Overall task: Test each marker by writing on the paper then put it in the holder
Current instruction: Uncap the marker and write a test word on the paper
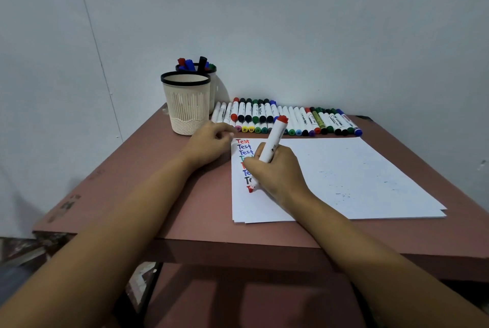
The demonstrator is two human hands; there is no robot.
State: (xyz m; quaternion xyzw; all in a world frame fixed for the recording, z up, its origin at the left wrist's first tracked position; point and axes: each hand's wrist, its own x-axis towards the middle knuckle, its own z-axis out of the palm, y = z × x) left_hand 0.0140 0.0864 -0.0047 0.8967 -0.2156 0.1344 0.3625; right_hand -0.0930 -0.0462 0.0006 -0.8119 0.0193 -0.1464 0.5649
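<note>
right hand: [275,169] fingers were curled tight round the red marker [271,146], gripping low on the barrel.
red marker: tip was down on the paper [357,169] at the foot of the column of "Test" words [244,146], with a red mark under it. The long axis leaned, tip toward the near left and the rear end, with the red cap on it, up and away to the right.
step: judged mid-test, with the word for this marker not finished.
left hand: [209,146] rested at the paper's far-left corner with fingers curled. The fingertips were blurred, so I cannot tell if it pinched anything.
front holder: [185,111] cream, stood upright and looked empty, at the far left of the surface [158,195], beyond the left hand.
key relation: the holder lay forward and left of the right hand, with the left hand between them and nearer to it. The marker would have to swing upright to drop in.
rear holder: [213,73] just behind the front one, held several markers.
marker row: [291,118] lay side by side along the far edge, untested by the look of it.
</note>
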